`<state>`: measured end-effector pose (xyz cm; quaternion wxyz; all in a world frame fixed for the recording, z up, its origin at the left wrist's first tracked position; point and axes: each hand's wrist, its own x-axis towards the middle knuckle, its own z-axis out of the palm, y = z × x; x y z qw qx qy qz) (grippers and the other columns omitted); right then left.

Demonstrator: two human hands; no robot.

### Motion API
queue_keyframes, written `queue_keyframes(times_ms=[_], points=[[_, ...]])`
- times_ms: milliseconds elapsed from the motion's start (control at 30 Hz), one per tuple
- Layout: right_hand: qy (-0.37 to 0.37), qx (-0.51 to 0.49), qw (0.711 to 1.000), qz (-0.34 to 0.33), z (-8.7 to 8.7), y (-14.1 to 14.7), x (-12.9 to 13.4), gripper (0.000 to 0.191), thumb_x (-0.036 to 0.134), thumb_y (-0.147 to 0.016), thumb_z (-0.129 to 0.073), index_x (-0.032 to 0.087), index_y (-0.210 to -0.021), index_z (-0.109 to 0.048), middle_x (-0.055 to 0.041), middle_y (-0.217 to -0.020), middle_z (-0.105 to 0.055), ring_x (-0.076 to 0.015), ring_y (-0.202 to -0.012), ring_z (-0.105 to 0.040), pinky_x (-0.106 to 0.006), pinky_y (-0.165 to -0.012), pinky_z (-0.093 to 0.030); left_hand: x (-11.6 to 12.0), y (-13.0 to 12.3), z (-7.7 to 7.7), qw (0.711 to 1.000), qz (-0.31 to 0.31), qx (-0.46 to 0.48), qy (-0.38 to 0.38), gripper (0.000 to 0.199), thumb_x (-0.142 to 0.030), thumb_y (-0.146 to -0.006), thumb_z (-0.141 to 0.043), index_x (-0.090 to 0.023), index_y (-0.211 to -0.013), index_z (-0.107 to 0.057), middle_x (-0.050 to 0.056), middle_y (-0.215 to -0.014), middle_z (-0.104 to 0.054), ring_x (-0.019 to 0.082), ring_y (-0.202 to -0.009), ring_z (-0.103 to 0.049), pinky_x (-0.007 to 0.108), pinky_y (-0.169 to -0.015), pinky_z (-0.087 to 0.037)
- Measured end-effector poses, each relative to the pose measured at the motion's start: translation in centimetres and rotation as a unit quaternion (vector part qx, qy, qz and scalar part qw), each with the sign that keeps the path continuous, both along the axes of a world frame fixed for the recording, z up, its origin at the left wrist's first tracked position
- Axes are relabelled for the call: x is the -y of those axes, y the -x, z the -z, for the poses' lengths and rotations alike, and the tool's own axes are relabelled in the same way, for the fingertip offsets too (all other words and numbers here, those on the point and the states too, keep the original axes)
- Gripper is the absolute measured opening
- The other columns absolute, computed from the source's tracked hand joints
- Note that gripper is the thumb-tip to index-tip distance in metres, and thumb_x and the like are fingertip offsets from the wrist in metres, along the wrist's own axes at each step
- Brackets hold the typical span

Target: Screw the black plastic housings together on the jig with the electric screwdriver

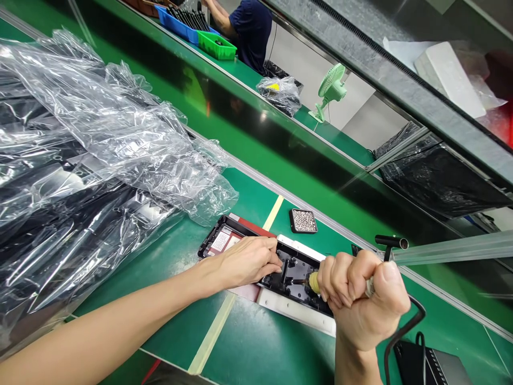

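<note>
My right hand is closed round an electric screwdriver with a yellow collar and a black cable; its bit points left into a black plastic housing. That housing lies in a white fixture on the green bench. My left hand rests flat on the housing's left part, fingertips pressing a black piece next to the bit. A white label shows on the housing's left end.
A big heap of clear plastic bags over black parts fills the left. A small black tray of screws sits behind the fixture. A metal rail juts in from the right. Far off, another person, bins and a green fan.
</note>
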<state>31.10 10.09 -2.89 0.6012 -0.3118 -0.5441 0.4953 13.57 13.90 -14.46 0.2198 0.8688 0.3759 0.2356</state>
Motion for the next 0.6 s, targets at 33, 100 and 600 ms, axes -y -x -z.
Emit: queue_keyframes(times_ms=[33,100,600], points=[[0.000,0.001,1.000,-0.002,0.0,-0.1,0.0,0.046,0.035,-0.098,-0.040,0.020,-0.054,-0.040,0.0037,-0.042,-0.033,-0.0099,-0.037,-0.030,-0.022,-0.037,-0.030,0.0,0.0,0.0,1.000,0.000,-0.003,-0.001,0.021,-0.035,-0.099,-0.061,-0.026,-0.102,-0.079,0.001,-0.089,-0.063,0.016,-0.074,-0.061,0.029,-0.061,-0.039],[-0.003,-0.001,1.000,-0.021,0.0,-0.5,-0.2,0.046,0.036,-0.098,-0.041,0.020,-0.055,-0.042,0.0034,-0.043,-0.035,-0.0104,-0.038,-0.032,-0.023,-0.037,-0.031,0.0,0.0,-0.1,1.000,0.003,-0.007,-0.006,0.021,-0.035,-0.099,-0.060,-0.026,-0.103,-0.079,0.001,-0.088,-0.062,0.016,-0.074,-0.061,0.029,-0.061,-0.039],[-0.015,0.016,0.992,-0.123,-0.2,-2.0,-0.8,0.041,0.030,-0.100,-0.041,0.019,-0.063,-0.052,0.0015,-0.050,-0.044,-0.0123,-0.045,-0.041,-0.027,-0.043,-0.041,0.1,-0.1,-0.3,1.000,0.001,-0.027,-0.004,0.022,-0.035,-0.099,-0.060,-0.024,-0.102,-0.079,0.002,-0.089,-0.063,0.017,-0.076,-0.064,0.029,-0.064,-0.045]])
